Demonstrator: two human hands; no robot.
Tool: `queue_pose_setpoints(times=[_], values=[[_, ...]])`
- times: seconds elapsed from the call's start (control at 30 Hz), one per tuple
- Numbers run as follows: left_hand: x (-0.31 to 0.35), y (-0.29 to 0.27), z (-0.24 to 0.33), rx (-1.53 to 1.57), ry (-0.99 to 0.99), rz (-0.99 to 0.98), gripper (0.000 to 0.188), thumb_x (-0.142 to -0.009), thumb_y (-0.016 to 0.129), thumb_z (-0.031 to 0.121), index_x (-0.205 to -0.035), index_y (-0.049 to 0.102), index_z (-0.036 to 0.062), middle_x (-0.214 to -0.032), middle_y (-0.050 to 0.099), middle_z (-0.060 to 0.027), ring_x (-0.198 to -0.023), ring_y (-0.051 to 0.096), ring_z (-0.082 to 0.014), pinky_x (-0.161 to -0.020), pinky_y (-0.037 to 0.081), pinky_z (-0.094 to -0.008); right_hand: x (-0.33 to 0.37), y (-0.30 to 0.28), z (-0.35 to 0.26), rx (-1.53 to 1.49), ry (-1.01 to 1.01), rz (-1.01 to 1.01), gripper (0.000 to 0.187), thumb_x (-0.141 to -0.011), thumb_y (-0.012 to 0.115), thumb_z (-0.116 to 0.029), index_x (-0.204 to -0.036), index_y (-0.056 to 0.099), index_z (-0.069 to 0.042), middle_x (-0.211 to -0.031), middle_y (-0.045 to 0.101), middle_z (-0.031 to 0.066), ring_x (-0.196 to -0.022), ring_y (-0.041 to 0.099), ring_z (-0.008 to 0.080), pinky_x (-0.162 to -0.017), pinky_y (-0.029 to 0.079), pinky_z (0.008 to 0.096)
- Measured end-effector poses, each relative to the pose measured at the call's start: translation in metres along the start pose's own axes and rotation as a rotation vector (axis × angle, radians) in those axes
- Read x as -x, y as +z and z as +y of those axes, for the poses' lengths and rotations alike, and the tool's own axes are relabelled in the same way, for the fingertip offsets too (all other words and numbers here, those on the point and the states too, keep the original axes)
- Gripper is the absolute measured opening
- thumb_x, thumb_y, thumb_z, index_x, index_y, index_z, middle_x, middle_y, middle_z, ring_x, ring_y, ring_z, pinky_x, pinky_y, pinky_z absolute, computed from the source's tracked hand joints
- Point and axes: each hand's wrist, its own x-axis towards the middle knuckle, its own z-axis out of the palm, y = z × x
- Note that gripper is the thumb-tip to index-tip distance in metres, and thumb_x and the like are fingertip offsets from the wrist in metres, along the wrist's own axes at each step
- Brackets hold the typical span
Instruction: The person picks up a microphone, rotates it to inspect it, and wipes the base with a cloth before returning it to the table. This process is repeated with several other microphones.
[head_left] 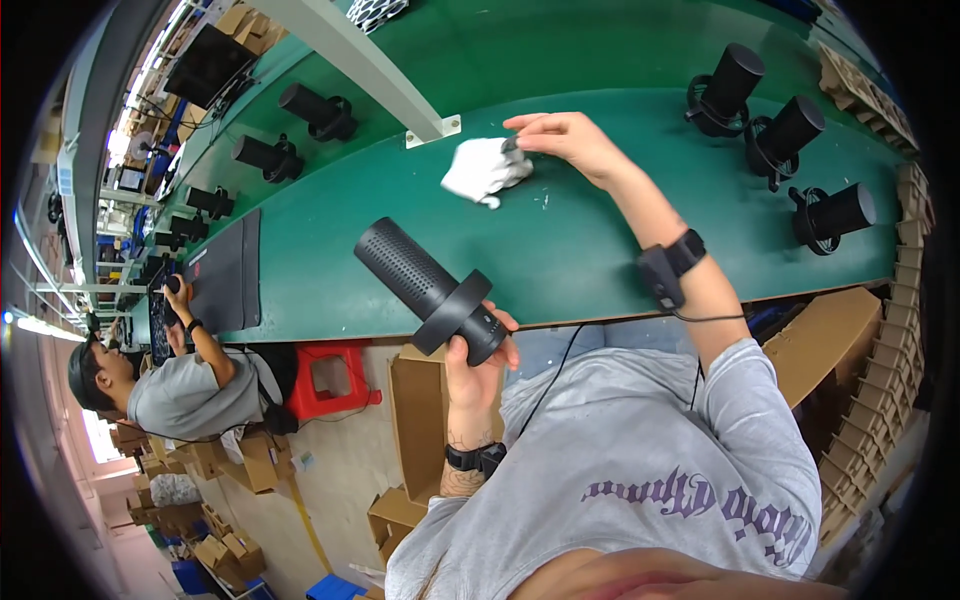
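Observation:
In my left hand (478, 368) is a black cylindrical microphone (405, 265) with a perforated grille and a wide ring around its lower body. My fingers wrap its bottom end, and it tilts with the grille up to the left, over the bench's front edge. Farther off, my right hand (565, 138) pinches the edge of a crumpled white cloth (482, 170) on the green bench. A small dark grey patch (512, 145) shows at those fingertips; whether it is part of the cloth I cannot tell.
Several black microphones in ring mounts stand on the green bench (600, 260), such as one at the right (845, 212). A metal post (370, 60) rises behind the cloth. At left, a co-worker (190, 385) sits near a dark mat (225, 275). Cardboard boxes (420, 420) stand below.

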Motion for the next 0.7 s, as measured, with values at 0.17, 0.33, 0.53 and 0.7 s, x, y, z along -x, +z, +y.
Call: queue_pose_setpoints(times=[0.17,0.33,0.53,0.7], values=[[-0.007,0.01,0.008,-0.073,0.047,-0.033,0.074,-0.083,0.056,0.06,-0.12,0.045,-0.0033,-0.109,0.052,-0.0106,-0.077,0.059,-0.0197,-0.044,0.047,-0.0258,0.069,-0.017,-0.05,-0.342,0.124,-0.103,0.014,-0.086,0.061,-0.02,-0.09,0.062,-0.007,-0.116,0.062,0.016,-0.107,0.057,0.0225,-0.095,0.043,0.041],[-0.015,0.028,0.008,-0.064,-0.001,-0.06,0.076,-0.082,0.056,0.062,-0.121,0.044,-0.0032,-0.111,0.05,-0.0107,-0.079,0.058,-0.0197,-0.043,0.046,-0.025,0.119,-0.012,-0.073,-0.383,0.228,-0.037,0.02,-0.088,0.056,-0.025,-0.086,0.056,-0.006,-0.096,0.066,0.0148,-0.104,0.06,0.0271,-0.087,0.047,0.0397],[-0.028,0.042,-0.001,-0.047,-0.033,-0.159,0.075,-0.084,0.051,0.063,-0.122,0.043,-0.002,-0.101,0.055,-0.0154,-0.056,0.054,-0.0172,-0.042,0.044,-0.0238,0.154,0.006,-0.081,-0.59,0.3,0.086,0.024,-0.091,0.052,-0.024,-0.084,0.057,-0.002,-0.081,0.061,0.0114,-0.095,0.063,0.0299,-0.082,0.048,0.0387],[-0.038,0.066,-0.005,0.102,-0.176,-0.156,0.075,-0.088,0.038,0.068,-0.121,0.046,0.0018,-0.098,0.059,-0.0156,-0.053,0.053,-0.0146,-0.044,0.041,-0.0232,0.177,0.011,-0.072,-0.724,0.291,0.157,0.027,-0.095,0.054,-0.024,-0.103,0.057,0.001,-0.093,0.057,0.0076,-0.088,0.062,0.0179,-0.075,0.051,0.0295]])
